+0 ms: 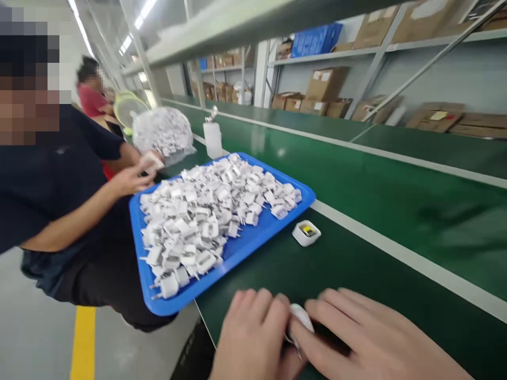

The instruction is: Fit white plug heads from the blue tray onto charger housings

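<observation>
Near the table's front edge, my left hand and my right hand come together around a small white charger plug. The fingers of both are closed on it and cover most of its body; a bit of metal shows at its lower side. Beyond my hands, a white plug housing with something yellow and dark inside stands alone on the green table. To its left lies a blue tray heaped with several white charger plugs, many with metal prongs showing.
A co-worker sits at the left, holding a white piece by the tray. Behind the tray are a clear bag of white parts and a white pump bottle. The green table has a white stripe; shelves with boxes stand behind.
</observation>
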A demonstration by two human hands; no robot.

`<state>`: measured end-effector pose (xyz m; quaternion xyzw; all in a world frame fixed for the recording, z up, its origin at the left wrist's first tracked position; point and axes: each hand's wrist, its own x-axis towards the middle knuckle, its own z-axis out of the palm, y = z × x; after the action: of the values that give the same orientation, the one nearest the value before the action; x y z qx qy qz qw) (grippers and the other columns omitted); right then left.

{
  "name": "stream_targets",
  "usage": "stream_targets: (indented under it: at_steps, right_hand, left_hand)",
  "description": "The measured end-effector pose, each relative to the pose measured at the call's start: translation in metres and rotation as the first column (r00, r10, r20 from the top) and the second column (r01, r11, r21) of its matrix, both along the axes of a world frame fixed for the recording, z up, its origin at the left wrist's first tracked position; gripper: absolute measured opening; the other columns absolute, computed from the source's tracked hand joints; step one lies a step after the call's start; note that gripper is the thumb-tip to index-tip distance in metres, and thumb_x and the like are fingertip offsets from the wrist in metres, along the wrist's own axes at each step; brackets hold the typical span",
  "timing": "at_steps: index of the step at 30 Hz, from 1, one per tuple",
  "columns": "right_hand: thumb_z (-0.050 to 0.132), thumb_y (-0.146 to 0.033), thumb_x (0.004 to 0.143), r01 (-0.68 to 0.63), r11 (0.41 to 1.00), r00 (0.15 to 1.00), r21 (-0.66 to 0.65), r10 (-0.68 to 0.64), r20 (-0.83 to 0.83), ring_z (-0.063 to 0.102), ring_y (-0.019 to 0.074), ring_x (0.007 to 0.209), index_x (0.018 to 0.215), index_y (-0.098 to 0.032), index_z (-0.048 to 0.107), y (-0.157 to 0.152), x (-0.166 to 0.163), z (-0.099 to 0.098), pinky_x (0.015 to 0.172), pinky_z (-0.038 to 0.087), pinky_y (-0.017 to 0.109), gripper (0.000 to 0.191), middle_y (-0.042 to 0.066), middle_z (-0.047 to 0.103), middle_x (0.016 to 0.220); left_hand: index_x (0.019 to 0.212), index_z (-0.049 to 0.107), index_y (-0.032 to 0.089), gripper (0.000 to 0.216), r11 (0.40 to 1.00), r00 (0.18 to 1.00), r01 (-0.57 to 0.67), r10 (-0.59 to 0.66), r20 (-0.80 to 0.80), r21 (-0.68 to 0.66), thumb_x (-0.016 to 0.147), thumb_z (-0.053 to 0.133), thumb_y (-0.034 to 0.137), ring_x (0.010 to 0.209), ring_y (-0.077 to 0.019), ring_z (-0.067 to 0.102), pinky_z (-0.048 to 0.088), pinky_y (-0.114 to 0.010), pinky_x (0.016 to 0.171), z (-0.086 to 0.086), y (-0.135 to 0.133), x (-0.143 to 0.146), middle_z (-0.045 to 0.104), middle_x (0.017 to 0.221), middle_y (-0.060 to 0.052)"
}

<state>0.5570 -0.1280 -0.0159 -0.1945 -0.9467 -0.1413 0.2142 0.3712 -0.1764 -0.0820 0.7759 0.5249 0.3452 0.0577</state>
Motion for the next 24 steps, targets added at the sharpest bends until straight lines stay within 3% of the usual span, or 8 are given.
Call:
stream_targets:
  at_steps: [3, 5, 6, 8, 10, 14, 18, 24]
  right_hand:
    - [0.048, -0.010, 0.101, -0.039, 0.999, 0.997, -0.025, 0.041, 0.071, 0.055, 0.0185, 0.066, 0.097, -0.016, 0.068, 0.001, -0.005, 0.017, 0.061, 0.039, 0.036, 0.021, 0.003, 0.064, 0.076]
    - [0.054, -0.015, 0.102, -0.008, 0.977, 1.000, -0.213, 0.006, -0.010, 0.056, 0.0177, 0.072, 0.098, -0.014, 0.067, 0.001, -0.002, 0.024, 0.064, 0.041, 0.034, 0.013, 0.005, 0.065, 0.082]
    - [0.057, -0.019, 0.103, 0.016, 0.933, 0.997, -0.360, -0.041, -0.062, 0.056, 0.0165, 0.074, 0.100, -0.015, 0.066, 0.001, 0.001, 0.027, 0.065, 0.043, 0.032, 0.010, 0.005, 0.065, 0.085]
    - [0.059, -0.023, 0.104, 0.032, 0.781, 0.981, -0.624, -0.144, -0.131, 0.057, 0.0134, 0.076, 0.103, -0.016, 0.064, -0.001, 0.004, 0.030, 0.066, 0.045, 0.027, 0.009, 0.003, 0.064, 0.089]
    - [0.060, -0.025, 0.104, 0.014, 0.682, 0.979, -0.732, -0.158, -0.128, 0.058, 0.0127, 0.079, 0.106, -0.017, 0.065, -0.004, 0.005, 0.030, 0.069, 0.046, 0.026, 0.009, 0.003, 0.064, 0.092]
    - [0.053, -0.024, 0.107, 0.012, 0.694, 0.996, -0.719, -0.075, -0.056, 0.058, 0.0156, 0.086, 0.107, -0.017, 0.067, -0.008, 0.000, 0.022, 0.074, 0.044, 0.029, 0.016, 0.005, 0.066, 0.098]
    - [0.054, -0.021, 0.107, 0.037, 0.676, 0.990, -0.736, -0.123, -0.064, 0.054, 0.0144, 0.081, 0.102, -0.016, 0.063, -0.007, -0.002, 0.015, 0.072, 0.040, 0.030, 0.011, 0.003, 0.065, 0.091]
    - [0.052, -0.019, 0.107, 0.064, 0.700, 0.991, -0.712, -0.130, -0.039, 0.048, 0.0146, 0.075, 0.103, -0.017, 0.061, -0.008, -0.004, 0.014, 0.067, 0.035, 0.031, 0.010, 0.002, 0.062, 0.086]
  left_hand:
    - [0.103, 0.050, 0.023, 0.015, 0.981, 0.999, 0.036, -0.029, 0.043, -0.191, 0.094, 0.062, 0.022, 0.079, -0.0246, 0.056, 0.045, -0.039, 0.070, 0.014, -0.006, -0.003, 0.061, 0.090, -0.002]
    - [0.101, 0.049, 0.023, 0.016, 0.967, 0.996, 0.066, -0.049, 0.073, -0.247, 0.098, 0.063, 0.029, 0.080, -0.0246, 0.054, 0.042, -0.038, 0.070, 0.019, -0.007, -0.007, 0.059, 0.090, -0.002]
    - [0.103, 0.049, 0.023, 0.017, 0.962, 0.994, 0.087, -0.065, 0.091, -0.260, 0.099, 0.063, 0.032, 0.080, -0.0243, 0.053, 0.041, -0.037, 0.070, 0.020, -0.008, -0.010, 0.058, 0.091, -0.001]
    - [0.110, 0.050, 0.024, 0.018, 0.954, 0.987, 0.131, -0.101, 0.125, -0.270, 0.100, 0.062, 0.033, 0.081, -0.0231, 0.052, 0.040, -0.035, 0.070, 0.020, -0.009, -0.014, 0.057, 0.094, -0.001]
    - [0.114, 0.051, 0.025, 0.018, 0.948, 0.980, 0.163, -0.124, 0.153, -0.275, 0.100, 0.061, 0.030, 0.082, -0.0217, 0.052, 0.040, -0.034, 0.071, 0.018, -0.010, -0.017, 0.057, 0.097, 0.000]
    - [0.109, 0.052, 0.024, 0.014, 0.950, 0.975, 0.173, -0.126, 0.185, -0.260, 0.100, 0.062, 0.025, 0.077, -0.0191, 0.050, 0.039, -0.033, 0.068, 0.016, -0.009, -0.017, 0.056, 0.091, 0.001]
    - [0.108, 0.053, 0.023, 0.013, 0.960, 0.976, 0.153, -0.110, 0.186, -0.233, 0.102, 0.060, 0.032, 0.076, -0.0189, 0.049, 0.039, -0.032, 0.068, 0.016, -0.006, -0.015, 0.056, 0.087, 0.001]
    - [0.111, 0.053, 0.022, 0.013, 0.961, 0.976, 0.177, -0.143, 0.166, -0.212, 0.104, 0.057, 0.033, 0.076, -0.0182, 0.050, 0.040, -0.032, 0.068, 0.015, -0.006, -0.017, 0.058, 0.089, 0.000]
